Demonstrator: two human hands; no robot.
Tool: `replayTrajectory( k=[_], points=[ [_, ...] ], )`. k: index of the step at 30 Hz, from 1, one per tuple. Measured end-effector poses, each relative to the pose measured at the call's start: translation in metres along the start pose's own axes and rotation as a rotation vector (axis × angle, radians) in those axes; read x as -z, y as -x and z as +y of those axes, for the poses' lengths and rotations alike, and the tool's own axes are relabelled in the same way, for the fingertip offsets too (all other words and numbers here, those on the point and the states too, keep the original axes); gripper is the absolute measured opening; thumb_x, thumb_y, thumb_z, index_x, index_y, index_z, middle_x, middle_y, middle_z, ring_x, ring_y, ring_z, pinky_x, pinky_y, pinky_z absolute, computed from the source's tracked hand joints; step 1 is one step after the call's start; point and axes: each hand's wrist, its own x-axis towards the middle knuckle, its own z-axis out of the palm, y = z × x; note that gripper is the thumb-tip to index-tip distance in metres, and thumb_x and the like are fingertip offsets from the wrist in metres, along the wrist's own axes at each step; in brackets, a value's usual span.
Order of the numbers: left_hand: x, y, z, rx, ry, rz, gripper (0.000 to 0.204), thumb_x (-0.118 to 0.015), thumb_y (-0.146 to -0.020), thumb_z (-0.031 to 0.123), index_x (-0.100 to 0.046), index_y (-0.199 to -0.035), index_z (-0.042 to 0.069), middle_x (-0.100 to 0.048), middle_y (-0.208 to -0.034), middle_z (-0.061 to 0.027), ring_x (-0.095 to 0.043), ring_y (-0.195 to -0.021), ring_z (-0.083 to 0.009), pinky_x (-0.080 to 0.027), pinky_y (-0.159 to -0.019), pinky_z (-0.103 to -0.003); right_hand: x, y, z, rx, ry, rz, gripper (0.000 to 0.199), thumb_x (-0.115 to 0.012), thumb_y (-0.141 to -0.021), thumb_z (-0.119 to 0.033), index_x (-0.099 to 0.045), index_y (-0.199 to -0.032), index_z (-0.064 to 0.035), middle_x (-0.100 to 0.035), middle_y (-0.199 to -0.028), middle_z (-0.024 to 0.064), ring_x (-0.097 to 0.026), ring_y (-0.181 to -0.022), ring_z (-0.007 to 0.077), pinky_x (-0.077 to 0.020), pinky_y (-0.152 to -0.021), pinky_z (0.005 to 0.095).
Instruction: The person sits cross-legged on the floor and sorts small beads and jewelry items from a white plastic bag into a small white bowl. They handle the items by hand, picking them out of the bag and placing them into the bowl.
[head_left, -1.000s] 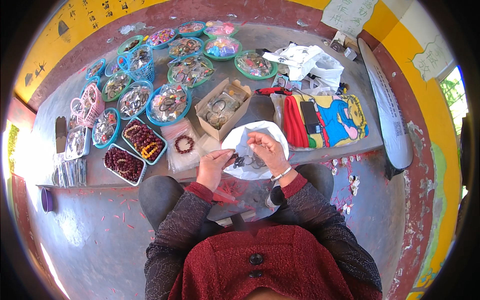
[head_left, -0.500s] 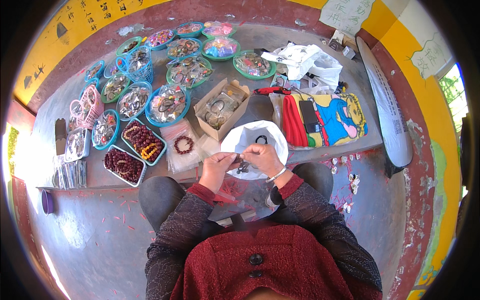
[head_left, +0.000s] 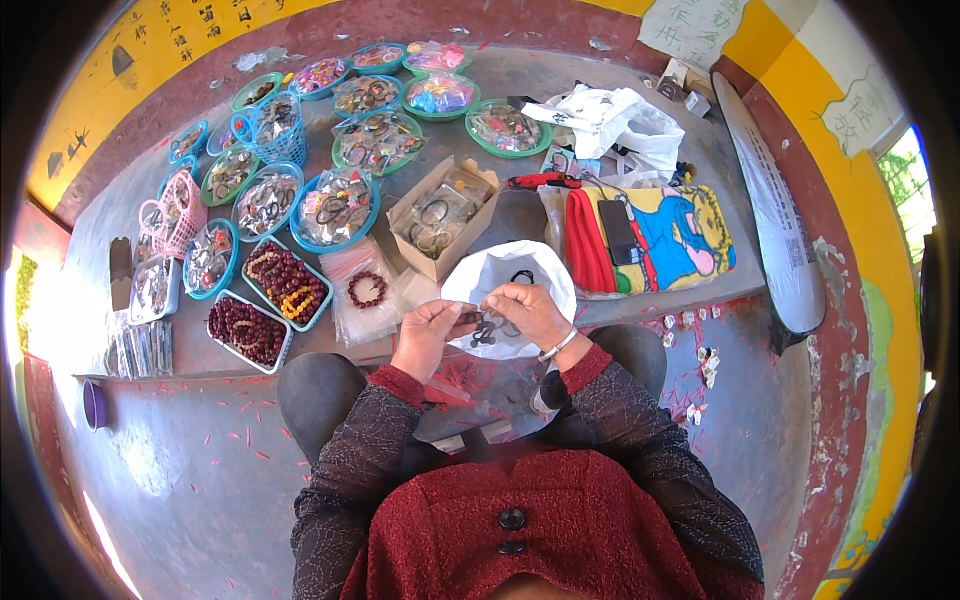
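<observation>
Over a white plastic bag [head_left: 548, 282], both of my hands meet at fingertip level. My left hand [head_left: 424, 340] is closed in a pinch on a small dark thing [head_left: 468, 317], too small to name. Beside it my right hand [head_left: 532, 318], with a pale bangle at the wrist, is also pinched closed; its fingertips hide what they grip. Dark looped bits [head_left: 484, 331] show just below the fingers, against the white bag. A black loop [head_left: 522, 276] lies inside the bag behind my right hand.
Beyond the bag stands a cardboard box [head_left: 441, 222] of small plastic packets. Bead bracelets fill a tray [head_left: 318, 312] at left, near a single bracelet [head_left: 367, 290] on clear bags. Several baskets of packets [head_left: 380, 143] stand farther back. At right, a phone [head_left: 618, 232] lies on a colourful towel [head_left: 690, 240].
My hands have drawn slightly apart, the left one shifting a little to the left. More of the dark looped bits now shows between them.
</observation>
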Motion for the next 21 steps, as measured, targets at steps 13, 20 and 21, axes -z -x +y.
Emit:
replayTrajectory(
  k=[13, 20, 21],
  points=[
    [0.0, 0.0, -0.024, -0.065, -0.452, -0.008, 0.018, -0.048, -0.09, 0.006, -0.058, -0.099, -0.006, -0.061, -0.092, -0.0086, -0.061, -0.081, -0.0135, -0.053, -0.075, -0.026, -0.011, 0.003, 0.005, 0.069, 0.404, -0.001, 0.019, -0.069, -0.072, -0.02, -0.062, -0.074, -0.0024, -0.06, -0.069, 0.0095, -0.059, -0.062, 0.0211, -0.0441, -0.057, 0.03],
    [-0.003, -0.001, -0.016, -0.059, -0.282, 0.033, 0.017, -0.046, -0.09, 0.005, -0.058, -0.095, -0.007, -0.061, -0.092, -0.0109, -0.061, -0.083, -0.0165, -0.054, -0.076, -0.028, -0.007, 0.0, 0.011, 0.056, 0.194, -0.012, 0.014, -0.067, -0.075, -0.014, -0.063, -0.076, -0.0005, -0.062, -0.067, 0.0077, -0.057, -0.06, 0.0127, -0.0434, -0.056, 0.0257],
    [-0.003, -0.001, -0.014, -0.058, -0.237, 0.048, 0.017, -0.046, -0.09, 0.005, -0.058, -0.094, -0.007, -0.061, -0.092, -0.0115, -0.061, -0.083, -0.0173, -0.054, -0.076, -0.028, -0.005, -0.001, 0.011, 0.038, 0.184, -0.015, 0.014, -0.066, -0.076, -0.014, -0.063, -0.077, 0.0001, -0.062, -0.067, 0.0072, -0.056, -0.06, 0.0109, -0.0433, -0.056, 0.0249]
  ],
)
